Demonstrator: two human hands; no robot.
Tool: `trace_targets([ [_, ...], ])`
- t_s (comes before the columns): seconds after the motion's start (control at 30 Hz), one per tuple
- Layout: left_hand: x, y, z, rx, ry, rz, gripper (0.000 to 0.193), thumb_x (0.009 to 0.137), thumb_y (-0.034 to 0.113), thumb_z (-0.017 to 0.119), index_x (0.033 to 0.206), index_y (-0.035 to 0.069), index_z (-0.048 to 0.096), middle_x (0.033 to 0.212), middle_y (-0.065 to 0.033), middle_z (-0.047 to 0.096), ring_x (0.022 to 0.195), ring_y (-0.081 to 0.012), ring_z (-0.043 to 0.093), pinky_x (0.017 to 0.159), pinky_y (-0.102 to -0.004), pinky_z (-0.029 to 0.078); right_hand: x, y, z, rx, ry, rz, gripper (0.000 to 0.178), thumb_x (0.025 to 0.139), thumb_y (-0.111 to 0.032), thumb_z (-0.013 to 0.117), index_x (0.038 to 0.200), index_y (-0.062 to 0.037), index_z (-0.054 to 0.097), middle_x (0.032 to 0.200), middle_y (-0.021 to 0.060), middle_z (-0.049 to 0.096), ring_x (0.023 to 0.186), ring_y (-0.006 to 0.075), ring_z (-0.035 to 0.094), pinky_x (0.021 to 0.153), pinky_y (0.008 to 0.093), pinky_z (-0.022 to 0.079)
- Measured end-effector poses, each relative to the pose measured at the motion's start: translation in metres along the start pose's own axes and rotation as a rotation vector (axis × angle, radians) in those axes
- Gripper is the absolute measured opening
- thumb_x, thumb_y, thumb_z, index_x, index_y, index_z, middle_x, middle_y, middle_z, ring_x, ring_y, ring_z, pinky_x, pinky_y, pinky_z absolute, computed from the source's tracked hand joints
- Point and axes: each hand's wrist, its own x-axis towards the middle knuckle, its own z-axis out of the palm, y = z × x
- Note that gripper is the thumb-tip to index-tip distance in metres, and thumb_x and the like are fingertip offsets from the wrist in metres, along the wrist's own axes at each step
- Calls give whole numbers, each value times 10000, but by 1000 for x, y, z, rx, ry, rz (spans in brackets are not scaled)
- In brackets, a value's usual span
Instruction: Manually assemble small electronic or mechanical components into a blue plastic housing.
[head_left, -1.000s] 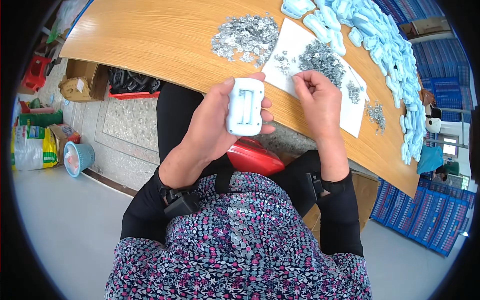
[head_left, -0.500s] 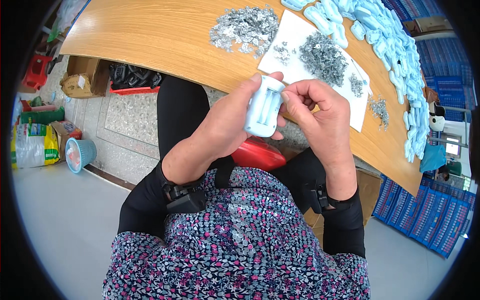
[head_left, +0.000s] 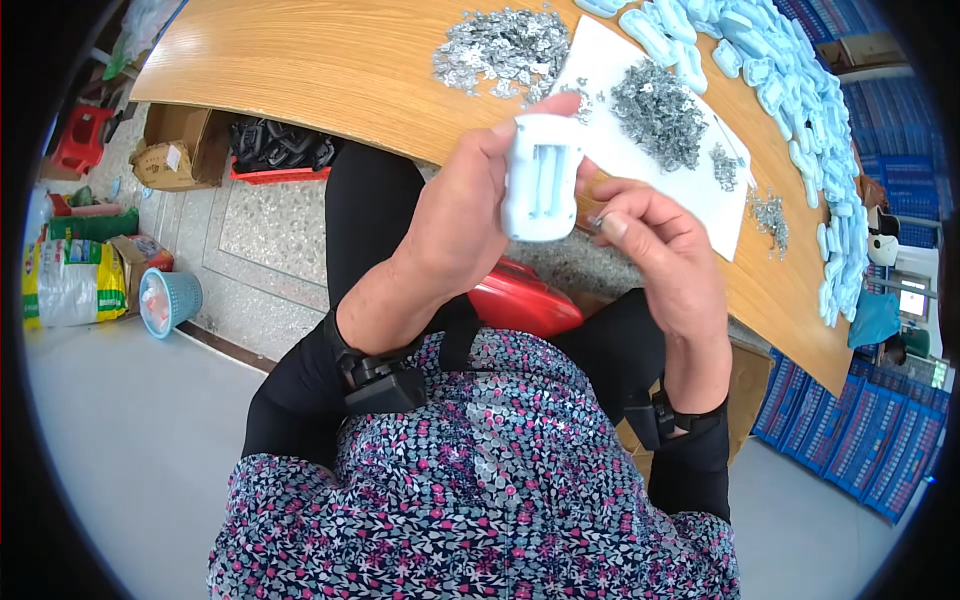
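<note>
My left hand grips a light blue plastic casing by its side, with an open compartment of two long slots facing up. To the right of the casing and a little apart from it, my right hand is closed in a pinch. Between thumb and forefinger is a small metal piece, too small to make out fully. Beyond the hands, a pile of small wire metal parts lies on a white sheet. A heap of flat metal pieces sits left of the sheet.
Many light blue casings cover the right side of the wooden table. Beneath the table are a red stool, a cardboard box and a red crate. A blue basket stands on the floor at left.
My right hand has drawn away from the casing, down and right, with a small metal piece now showing in its pinch. The casing has shifted slightly right and tilted more upright.
</note>
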Motion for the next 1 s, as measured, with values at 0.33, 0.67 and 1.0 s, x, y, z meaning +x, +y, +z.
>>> trace_targets([
  [0.33, 2, -17, -7, -137, -104, 71, 483, 1015, 325, 410, 1413, 52, 426, 1302, -194, 585, 1224, -327, 568, 1023, -455, 463, -3, 15, 3, 307, 26, 139, 134, 988, -150, 610, 1033, -27, 638, 1189, 95, 627, 1078, 191, 618, 983, 408, 513],
  [0.67, -3, -8, 1, 220, -148, -297, 494, 1029, 244, 445, 1472, 38, 371, 1251, -164, 593, 1154, -270, 601, 970, -423, 509, -14, 0, -22, -304, -166, -114, 57, 928, -44, 651, 949, 10, 652, 1302, 96, 543, 1072, 136, 566, 919, 298, 471],
  [1.0, -10, -20, -5, 13, -223, -525, 578, 1065, 302, 405, 1573, 70, 256, 1253, -147, 583, 935, -243, 676, 775, -356, 592, -17, 8, -31, -335, 125, -233, 64, 906, -42, 628, 934, 1, 665, 1229, 83, 647, 1093, 152, 594, 990, 298, 437],
])
